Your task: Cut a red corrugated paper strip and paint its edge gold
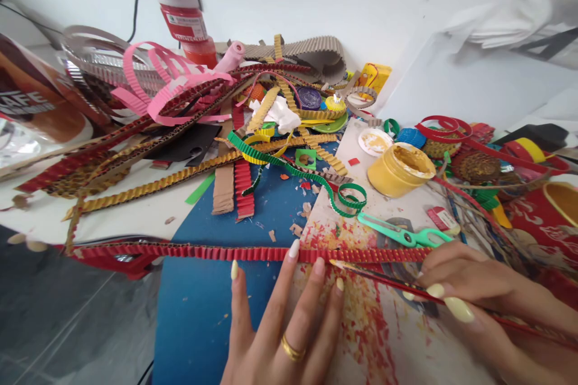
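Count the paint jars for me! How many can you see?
3. An open yellow jar is right of the middle. At the back, a red jar looks stacked on another red jar. More may be hidden.

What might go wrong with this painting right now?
The paintbrush has its yellow tip close to the left hand, so it might smear the fingers. The yellow paint jar stands open; a knock could spill it. The red corrugated strip reaches past the blue surface, so it might snag.
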Demonstrator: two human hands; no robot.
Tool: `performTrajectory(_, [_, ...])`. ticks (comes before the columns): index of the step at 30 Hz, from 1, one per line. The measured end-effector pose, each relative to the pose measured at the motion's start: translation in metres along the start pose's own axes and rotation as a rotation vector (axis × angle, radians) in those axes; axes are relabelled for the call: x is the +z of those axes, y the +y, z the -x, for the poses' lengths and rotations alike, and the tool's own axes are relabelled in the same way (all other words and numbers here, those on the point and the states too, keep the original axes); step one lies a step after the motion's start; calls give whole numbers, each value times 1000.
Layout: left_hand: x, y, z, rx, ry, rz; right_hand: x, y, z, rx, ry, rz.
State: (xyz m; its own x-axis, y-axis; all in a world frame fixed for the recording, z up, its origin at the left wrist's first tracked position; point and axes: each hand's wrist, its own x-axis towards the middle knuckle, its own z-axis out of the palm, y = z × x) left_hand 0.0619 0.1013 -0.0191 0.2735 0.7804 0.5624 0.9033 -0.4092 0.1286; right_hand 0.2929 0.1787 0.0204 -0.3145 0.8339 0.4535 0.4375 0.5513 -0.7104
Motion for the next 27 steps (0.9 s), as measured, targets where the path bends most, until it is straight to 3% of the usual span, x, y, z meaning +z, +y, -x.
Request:
performTrajectory(1, [0, 0, 0, 2, -1, 0, -1, -9, -5, -36, -64, -9])
performTrajectory(4, [0, -1, 0, 13, -2, 0, -4, -24, -14, -83, -82, -4])
performTrajectory(13, [-1, -3, 1, 25, -29, -6, -6, -16, -6, -46, -145, -20])
performTrajectory(20, [0, -1, 0, 7, -6, 1, -2, -20, -9, -46, -47, 9])
performTrajectory(27, [1, -2, 0, 14, -5, -1, 2, -28, -16, -46, -35, 17])
